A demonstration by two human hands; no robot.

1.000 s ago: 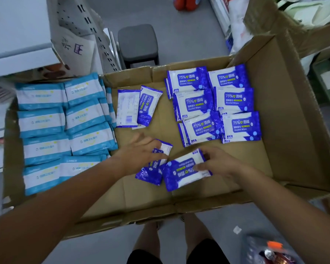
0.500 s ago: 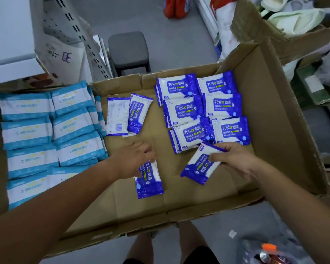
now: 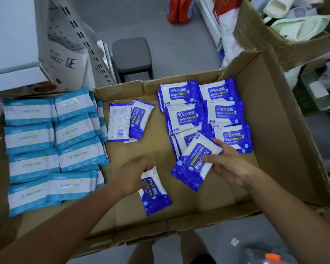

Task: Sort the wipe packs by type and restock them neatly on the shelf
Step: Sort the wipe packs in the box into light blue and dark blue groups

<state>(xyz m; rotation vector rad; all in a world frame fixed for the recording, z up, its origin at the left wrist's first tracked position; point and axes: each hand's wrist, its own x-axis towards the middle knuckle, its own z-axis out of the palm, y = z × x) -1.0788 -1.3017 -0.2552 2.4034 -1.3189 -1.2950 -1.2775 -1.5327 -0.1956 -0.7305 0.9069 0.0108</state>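
While teal packs (image 3: 51, 149) line the box's (image 3: 274, 121) left edge and sorted blue packs (image 3: 204, 115) sit toward its far right corner, the left hand (image 3: 131, 178) grips one blue pack (image 3: 155, 195), the right hand (image 3: 229, 164) a second pack (image 3: 193, 166), two loose packs (image 3: 130, 121) wait mid-box, and shelving looks unstarted

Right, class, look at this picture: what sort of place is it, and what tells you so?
Probably a shop's stock area or aisle during restocking. A big cardboard box holds wipe packs sorted into groups, a perforated metal shelf post stands behind it, and another box of slippers sits nearby.
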